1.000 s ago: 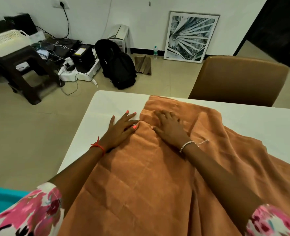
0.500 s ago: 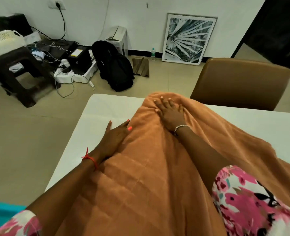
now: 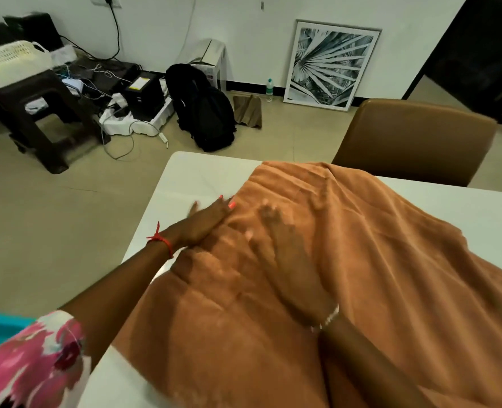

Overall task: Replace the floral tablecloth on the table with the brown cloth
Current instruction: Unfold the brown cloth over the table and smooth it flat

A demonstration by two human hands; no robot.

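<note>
While both hands are laid flat with the fingers straight and nothing clasped, the left hand is set along the left edge of the brown cloth, partly on the fabric and partly over the bare white table. The right hand is pressed palm down on the cloth just beside it, and it is so blurred that single fingers can hardly be told apart. A red thread is worn on the left wrist and a bead bracelet on the right, and a floral sleeve is seen at the lower left. The cloth is spread in creases under both hands, running from the near edge of the table to its far edge and off to the right, with the left strip and the far right of the tabletop left uncovered. A brown chair is placed at the far side of the table. Beyond, a black backpack, a bottle and a framed picture leaning on the wall are seen on the floor, and a pale basket is set on a dark stool at the far left
</note>
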